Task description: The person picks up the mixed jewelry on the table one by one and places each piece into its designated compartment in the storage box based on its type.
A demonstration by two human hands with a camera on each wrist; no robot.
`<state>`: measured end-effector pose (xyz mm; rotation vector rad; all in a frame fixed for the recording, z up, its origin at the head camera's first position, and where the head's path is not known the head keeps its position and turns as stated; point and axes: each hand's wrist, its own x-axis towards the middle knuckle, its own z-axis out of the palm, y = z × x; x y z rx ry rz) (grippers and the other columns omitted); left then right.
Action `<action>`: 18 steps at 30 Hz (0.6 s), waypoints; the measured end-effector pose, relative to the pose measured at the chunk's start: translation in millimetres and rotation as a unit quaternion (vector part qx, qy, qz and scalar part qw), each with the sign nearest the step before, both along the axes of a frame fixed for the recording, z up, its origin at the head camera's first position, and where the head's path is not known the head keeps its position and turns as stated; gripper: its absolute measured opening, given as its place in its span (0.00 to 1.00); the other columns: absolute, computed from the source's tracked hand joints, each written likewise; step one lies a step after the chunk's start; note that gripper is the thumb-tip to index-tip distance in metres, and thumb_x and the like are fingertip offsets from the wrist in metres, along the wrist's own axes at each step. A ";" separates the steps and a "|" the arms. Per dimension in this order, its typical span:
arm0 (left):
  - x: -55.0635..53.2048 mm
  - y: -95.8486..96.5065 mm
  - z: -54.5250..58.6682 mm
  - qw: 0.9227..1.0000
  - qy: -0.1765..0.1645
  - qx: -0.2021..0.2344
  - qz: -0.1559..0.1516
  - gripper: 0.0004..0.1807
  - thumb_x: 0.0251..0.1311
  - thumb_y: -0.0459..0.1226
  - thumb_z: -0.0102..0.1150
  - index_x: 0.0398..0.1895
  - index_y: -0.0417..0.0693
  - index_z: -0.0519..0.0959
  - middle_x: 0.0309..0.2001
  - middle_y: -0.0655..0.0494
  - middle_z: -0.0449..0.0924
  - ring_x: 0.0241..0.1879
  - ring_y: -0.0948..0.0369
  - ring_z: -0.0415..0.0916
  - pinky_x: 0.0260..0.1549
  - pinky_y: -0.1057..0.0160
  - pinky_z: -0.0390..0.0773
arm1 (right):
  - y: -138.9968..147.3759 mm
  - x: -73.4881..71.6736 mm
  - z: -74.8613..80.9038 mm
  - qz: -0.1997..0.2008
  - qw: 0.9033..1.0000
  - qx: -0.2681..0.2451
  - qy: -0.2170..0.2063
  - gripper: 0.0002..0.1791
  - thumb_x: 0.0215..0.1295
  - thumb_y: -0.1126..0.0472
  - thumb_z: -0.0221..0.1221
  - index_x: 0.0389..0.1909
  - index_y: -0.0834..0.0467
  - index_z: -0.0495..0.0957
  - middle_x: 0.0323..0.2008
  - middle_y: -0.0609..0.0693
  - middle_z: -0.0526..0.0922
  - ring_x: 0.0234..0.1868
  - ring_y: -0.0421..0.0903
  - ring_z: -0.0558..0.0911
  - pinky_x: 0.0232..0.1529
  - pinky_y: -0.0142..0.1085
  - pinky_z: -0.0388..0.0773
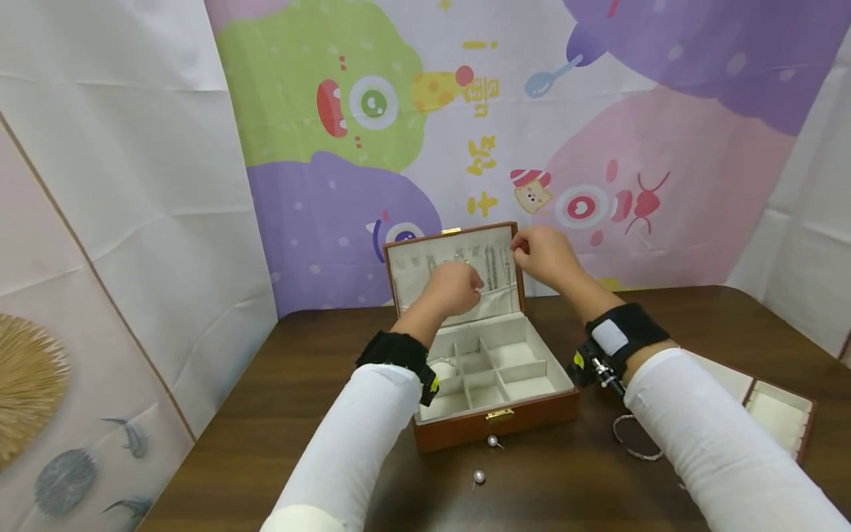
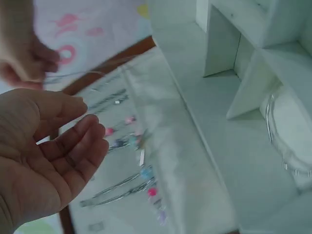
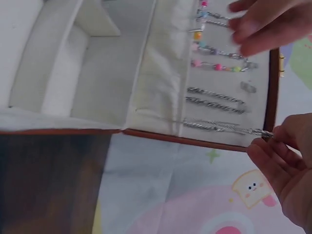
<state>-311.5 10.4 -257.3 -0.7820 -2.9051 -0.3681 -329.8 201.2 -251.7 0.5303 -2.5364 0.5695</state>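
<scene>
A brown jewelry box (image 1: 465,436) stands with its lid (image 1: 415,255) raised. At the lid's right upper edge, my right hand (image 3: 287,165) pinches one end of a silver chain (image 3: 239,127) that stretches down along the lid lining. My left hand (image 2: 53,146) hovers before the lid with loosely bent fingers and nothing between them. Behind it, bracelets with coloured beads (image 2: 146,173) and twisted silver chains (image 3: 214,102) hang on the lining. A silver bracelet (image 2: 273,129) lies in one of the box's compartments.
Two pearl-headed pieces, a nearer one (image 1: 479,477) and a farther one (image 1: 493,441), lie in front of the box on the dark wooden table (image 1: 319,369). To the right are a silver bangle (image 1: 634,452) and a brown-edged tray (image 1: 778,414). A cartoon cloth (image 1: 372,44) hangs behind.
</scene>
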 end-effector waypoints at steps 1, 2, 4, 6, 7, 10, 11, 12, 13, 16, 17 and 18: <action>-6.0 4.2 -1.4 1.000 -0.001 -0.015 0.010 0.15 0.64 0.32 0.55 0.52 0.45 0.83 0.51 0.55 0.83 0.54 0.56 0.77 0.53 0.61 0.75 | -1.1 0.8 2.2 -0.003 1.000 -0.014 0.007 0.10 0.63 0.69 0.54 0.39 0.68 0.82 0.34 0.61 0.83 0.34 0.56 0.80 0.39 0.49 0.77; -11.7 8.7 -3.1 0.999 0.002 -0.030 0.020 0.15 0.64 0.32 0.55 0.52 0.45 0.83 0.51 0.56 0.83 0.54 0.57 0.77 0.53 0.62 0.75 | -2.2 1.0 4.4 -0.006 1.000 -0.028 0.010 0.10 0.63 0.68 0.54 0.39 0.68 0.82 0.34 0.61 0.83 0.34 0.56 0.80 0.39 0.48 0.77; -20.8 17.3 -8.0 0.998 -0.001 -0.051 0.044 0.12 0.63 0.33 0.57 0.47 0.46 0.84 0.48 0.55 0.83 0.50 0.58 0.78 0.49 0.63 0.76 | -4.5 1.3 9.3 -0.010 0.999 -0.051 0.017 0.11 0.64 0.68 0.54 0.40 0.68 0.82 0.34 0.62 0.83 0.33 0.56 0.80 0.37 0.48 0.77; -27.3 25.3 -14.2 0.996 0.002 -0.070 0.062 0.08 0.63 0.32 0.57 0.42 0.46 0.84 0.45 0.54 0.83 0.46 0.58 0.79 0.44 0.63 0.78 | -6.9 1.3 14.2 -0.016 0.997 -0.071 0.021 0.11 0.64 0.68 0.54 0.39 0.68 0.82 0.34 0.61 0.83 0.33 0.56 0.79 0.36 0.48 0.76; -29.7 28.9 -17.5 0.995 0.004 -0.074 0.071 0.06 0.62 0.33 0.58 0.39 0.46 0.84 0.44 0.54 0.83 0.44 0.58 0.79 0.41 0.63 0.78 | -8.2 1.1 16.7 -0.020 0.996 -0.080 0.020 0.11 0.64 0.67 0.53 0.40 0.67 0.82 0.34 0.61 0.83 0.33 0.56 0.79 0.36 0.47 0.76; -33.6 37.8 -25.0 0.992 0.007 -0.082 0.093 0.05 0.64 0.32 0.58 0.39 0.46 0.83 0.45 0.53 0.83 0.44 0.58 0.79 0.41 0.62 0.79 | -11.1 -0.7 23.6 -0.027 0.995 -0.097 0.025 0.12 0.64 0.67 0.52 0.40 0.67 0.82 0.35 0.61 0.83 0.34 0.56 0.80 0.36 0.47 0.76; -34.6 40.1 -26.9 0.991 0.013 -0.088 0.098 0.06 0.65 0.32 0.56 0.40 0.46 0.83 0.47 0.53 0.82 0.46 0.58 0.79 0.43 0.61 0.79 | -11.7 -1.3 25.7 -0.028 0.994 -0.100 0.027 0.12 0.64 0.67 0.52 0.39 0.67 0.82 0.35 0.61 0.83 0.34 0.56 0.80 0.37 0.47 0.76; -35.3 42.2 -28.5 0.990 0.017 -0.091 0.103 0.07 0.66 0.33 0.55 0.42 0.46 0.83 0.48 0.53 0.82 0.47 0.57 0.79 0.45 0.61 0.79 | -12.1 -2.1 27.8 -0.027 0.994 -0.104 0.029 0.12 0.64 0.67 0.52 0.40 0.67 0.82 0.35 0.62 0.83 0.35 0.56 0.80 0.38 0.48 0.76; -35.9 43.9 -29.6 0.989 0.024 -0.098 0.105 0.08 0.67 0.33 0.54 0.44 0.46 0.83 0.49 0.53 0.82 0.48 0.57 0.79 0.47 0.60 0.79 | -12.4 -2.8 29.7 -0.027 0.993 -0.106 0.033 0.12 0.64 0.67 0.52 0.39 0.68 0.82 0.36 0.62 0.83 0.36 0.56 0.80 0.39 0.48 0.76; -36.5 47.4 -32.1 0.988 0.035 -0.114 0.102 0.10 0.69 0.34 0.52 0.46 0.46 0.83 0.50 0.53 0.82 0.50 0.56 0.79 0.48 0.59 0.79 | -13.5 -4.0 35.1 -0.029 0.992 -0.114 0.035 0.11 0.64 0.68 0.53 0.40 0.68 0.82 0.38 0.62 0.80 0.38 0.57 0.79 0.41 0.48 0.75; -36.3 48.2 -32.9 0.988 0.034 -0.116 0.099 0.10 0.70 0.34 0.51 0.46 0.46 0.83 0.50 0.53 0.82 0.49 0.56 0.79 0.48 0.59 0.79 | -14.2 -4.5 36.7 -0.030 0.992 -0.116 0.035 0.11 0.64 0.68 0.54 0.39 0.68 0.82 0.38 0.62 0.79 0.39 0.57 0.78 0.41 0.49 0.75; -36.1 48.7 -33.9 0.988 0.032 -0.119 0.096 0.10 0.70 0.33 0.51 0.46 0.46 0.83 0.50 0.53 0.82 0.49 0.56 0.79 0.47 0.58 0.79 | -15.0 -5.1 38.0 -0.032 0.992 -0.118 0.036 0.11 0.64 0.68 0.54 0.39 0.68 0.82 0.38 0.62 0.78 0.39 0.57 0.78 0.41 0.49 0.75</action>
